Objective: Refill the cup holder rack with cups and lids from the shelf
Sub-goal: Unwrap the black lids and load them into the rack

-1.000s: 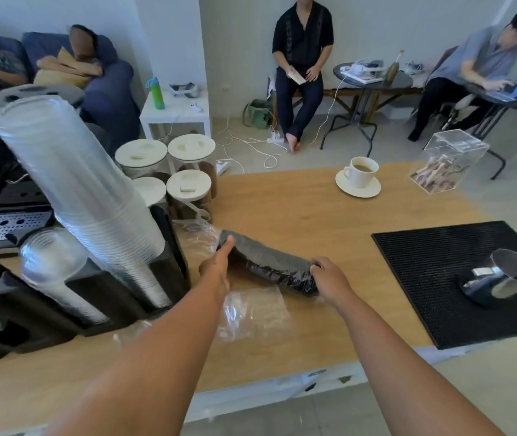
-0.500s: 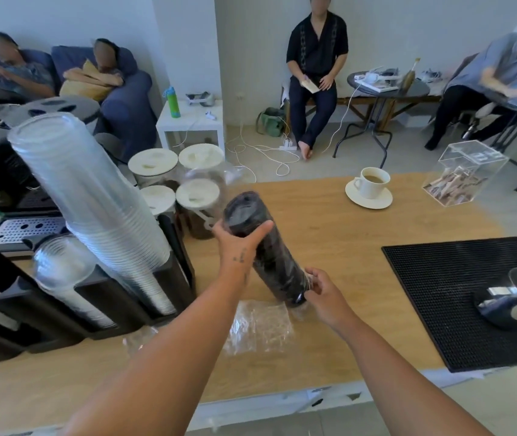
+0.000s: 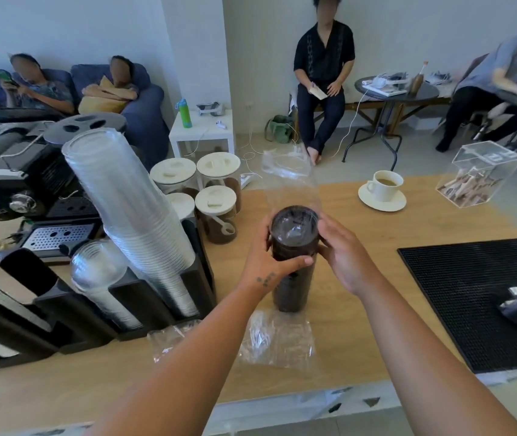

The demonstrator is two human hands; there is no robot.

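At the wooden counter [image 3: 376, 247], a left hand [image 3: 269, 262] curls thumb and fingers round a tall stack of black plastic lids [image 3: 291, 294]. The right hand [image 3: 345, 256] clasps its upper side, thumb by the rim — fingers hidden behind. Both steady it upright on the counter, probably so the clear plastic sleeve [image 3: 288, 180] rising open above can be stripped off — the black cup holder rack [image 3: 131, 300] waits just left, holding clear plastic cups [image 3: 131, 215].

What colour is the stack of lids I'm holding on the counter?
The stack of lids is black, in a clear sleeve; head view.
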